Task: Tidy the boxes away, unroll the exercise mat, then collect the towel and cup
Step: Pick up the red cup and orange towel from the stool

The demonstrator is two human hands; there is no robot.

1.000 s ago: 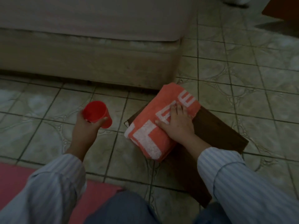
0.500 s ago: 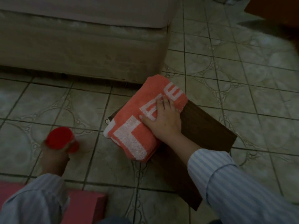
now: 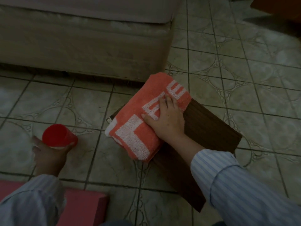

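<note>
Red cup (image 3: pixel 59 135) sat gripped in my left hand (image 3: pixel 48 150), freeing the right hand (image 3: pixel 164 119), which lay flat and open, pinning the towel (image 3: pixel 143 121) beneath it for pickup.

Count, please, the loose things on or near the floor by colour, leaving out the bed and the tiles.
Red: 1, the cup, held in the left hand.
Orange-and-white: 1, the towel, under the right hand.
Brown: 1, the board beneath the towel.
Pink: 1, the mat.
Total: 4
</note>
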